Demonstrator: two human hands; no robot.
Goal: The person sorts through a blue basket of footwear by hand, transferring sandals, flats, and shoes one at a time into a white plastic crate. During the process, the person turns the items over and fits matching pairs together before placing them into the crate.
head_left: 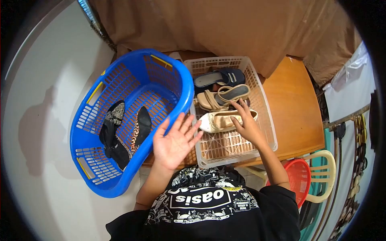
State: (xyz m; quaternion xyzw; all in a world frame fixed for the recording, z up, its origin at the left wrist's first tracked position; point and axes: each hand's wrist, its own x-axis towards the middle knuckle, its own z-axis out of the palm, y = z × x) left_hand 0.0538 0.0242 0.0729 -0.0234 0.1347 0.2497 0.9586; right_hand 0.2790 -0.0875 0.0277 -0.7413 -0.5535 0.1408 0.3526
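Note:
My left hand (175, 140) is palm up with its fingers spread. It holds nothing and overlaps the right rim of the blue laundry basket (185, 86). Over the white plastic crate (263, 100), my right hand (247, 122) has its thumb and fingers apart at the heel end of a cream ballet flat (209, 122) with a small bow. Beyond that flat lie beige strappy sandals (215, 98) and a dark navy slide sandal (209, 79). Inside the blue basket are black shoes (107, 134) and a black shoe with a patterned insole (140, 126).
Both containers stand on a wooden table (297, 104), with a brown curtain (193, 26) behind. A white wall (48, 72) rises at the left. At the lower right are a red basket (299, 180) and a cream plastic chair (327, 176). Hanging items line the far right.

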